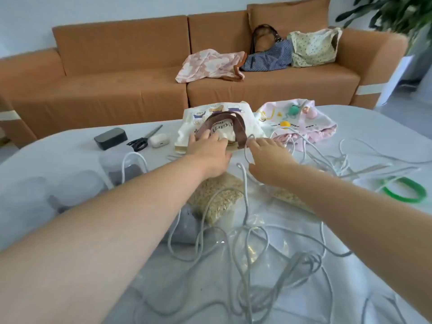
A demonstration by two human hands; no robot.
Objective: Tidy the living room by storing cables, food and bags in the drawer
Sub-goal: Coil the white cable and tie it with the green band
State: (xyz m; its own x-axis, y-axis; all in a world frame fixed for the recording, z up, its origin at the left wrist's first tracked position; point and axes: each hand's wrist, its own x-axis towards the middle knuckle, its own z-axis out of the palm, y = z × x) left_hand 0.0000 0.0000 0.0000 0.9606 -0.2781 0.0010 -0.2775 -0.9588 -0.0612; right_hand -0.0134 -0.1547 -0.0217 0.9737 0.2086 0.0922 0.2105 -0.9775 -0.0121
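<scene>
1. The left hand (208, 151) reaches over the cream tote bag (219, 118) at the far edge of the table (374, 127). Its fingers lie at the brown handles (240, 128), but blur hides whether they curl round a strap.
2. The right hand (268, 160) lies just beside the bag's right end, its fingers fairly straight and holding nothing. A loop of grey cable (245, 242) passes by its fingertips.
3. Both arms stretch to the same bag, which suggests it is being gathered first, perhaps flattened or lifted by the handles.
4. The cables sprawl in loose tangles from the near edge across the middle to the right side. They cross a clear packet of grain (217, 197), so they will likely need freeing before the food can be lifted.
5. A pink drawstring bag (301, 122) lies by the far edge, just right of the tote, and a green ring (406, 190) lies near the right edge.
6. Toward the far left corner are a black box (111, 138), scissors (143, 140) and a white earbud case (159, 140).
7. No drawer is in view.
8. Beyond the table stands an orange sofa (117, 78) carrying three more cloth bags (268, 57), with a plant (397, 12) at its right.
</scene>
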